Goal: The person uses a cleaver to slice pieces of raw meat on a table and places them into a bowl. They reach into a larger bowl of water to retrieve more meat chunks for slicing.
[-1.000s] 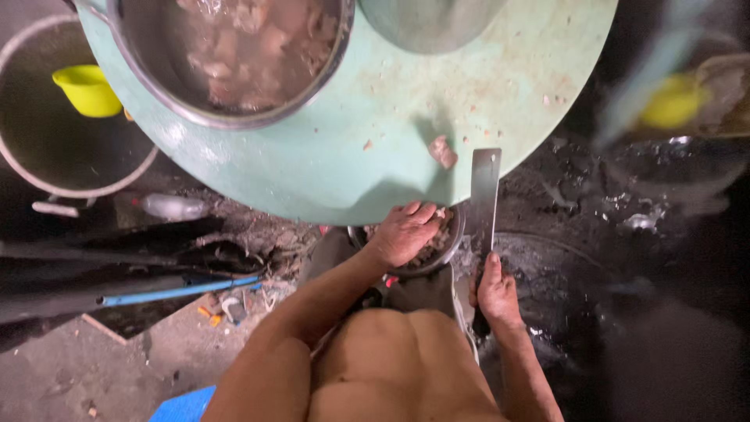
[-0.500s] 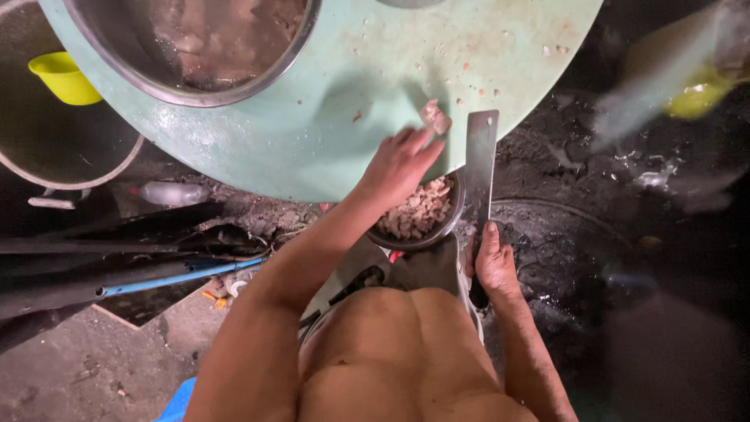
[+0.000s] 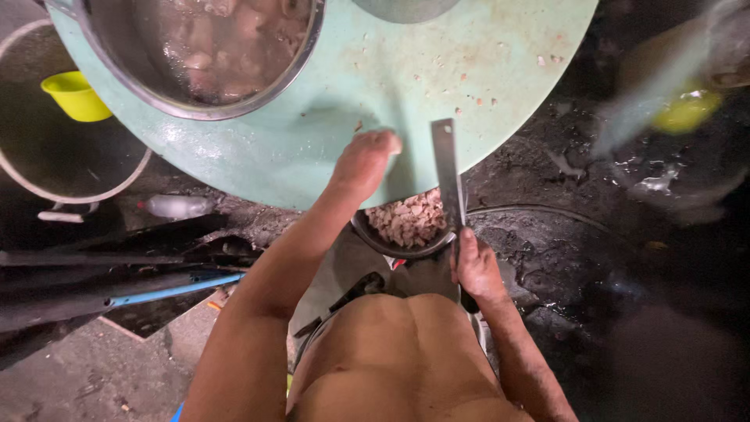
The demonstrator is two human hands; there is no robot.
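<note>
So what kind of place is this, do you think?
Probably a rough outdoor or backyard meat-prep spot: a round green chopping board, a cleaver in the right hand, a bowl of chopped meat, dirty ground.

head-worn view, straight down, close over green round table (image 3: 500, 70)

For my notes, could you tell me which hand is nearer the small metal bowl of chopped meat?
Right. The right hand grips the cleaver beside the bowl; the left hand is above it on the table.

I count one cleaver (image 3: 447, 168), one round green board (image 3: 437, 78), two metal bowls (image 3: 195, 55) (image 3: 406, 227), one yellow cup (image 3: 76, 95), two hands (image 3: 363, 160) (image 3: 475, 266).
</note>
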